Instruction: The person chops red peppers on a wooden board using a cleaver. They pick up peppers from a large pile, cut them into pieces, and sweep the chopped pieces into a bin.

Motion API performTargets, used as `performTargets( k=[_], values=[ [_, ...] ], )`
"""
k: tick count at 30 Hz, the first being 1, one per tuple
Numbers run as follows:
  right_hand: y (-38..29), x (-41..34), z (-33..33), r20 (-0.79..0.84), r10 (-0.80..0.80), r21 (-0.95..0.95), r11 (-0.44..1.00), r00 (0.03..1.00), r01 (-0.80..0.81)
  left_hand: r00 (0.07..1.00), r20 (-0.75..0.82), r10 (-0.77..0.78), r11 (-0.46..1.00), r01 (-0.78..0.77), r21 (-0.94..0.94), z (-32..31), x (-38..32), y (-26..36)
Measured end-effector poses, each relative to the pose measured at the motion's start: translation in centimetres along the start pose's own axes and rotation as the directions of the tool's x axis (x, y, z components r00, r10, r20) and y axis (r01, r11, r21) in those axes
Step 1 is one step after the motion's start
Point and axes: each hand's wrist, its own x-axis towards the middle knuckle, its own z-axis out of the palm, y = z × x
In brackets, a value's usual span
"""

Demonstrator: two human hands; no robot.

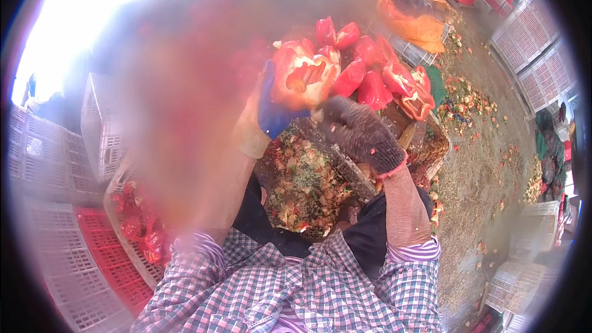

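My left hand (273,106), in a blue glove, holds a red bell pepper (303,76) whose cut-open hollow faces me. Close below its right side is my right hand (360,134), in a dark knitted glove with a pink cuff, its fingers curled and blurred; whether it grips a small tool is hidden. Several cut red bell peppers (372,88) lie in a heap just beyond my right hand. Between my legs, pepper cores, seeds and scraps (307,185) are piled up.
At my left, a white plastic crate (113,189) holds red peppers, beside a red crate (108,249). An orange bag (414,25) rests on a crate ahead on the right. Scraps litter the floor (471,171); stacked crates (536,51) stand at far right. A blur covers the upper left.
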Motion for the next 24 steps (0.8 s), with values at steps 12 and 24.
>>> performTargets(
  k=[12, 24],
  values=[
    [3.4, 0.4, 3.1, -0.094, -0.036, -0.442, 0.897, 0.995, -0.01, 0.972, 0.082, -0.218, 0.939, 0.232, -0.253, -2.7, -0.3, -4.1],
    [4.5, 0.6, 0.5, 0.029, 0.207, -0.23, 0.954, 0.978, -0.195, 0.993, 0.069, -0.092, 0.728, 0.114, -0.676, -0.7, -0.7, 0.8]
  ],
)
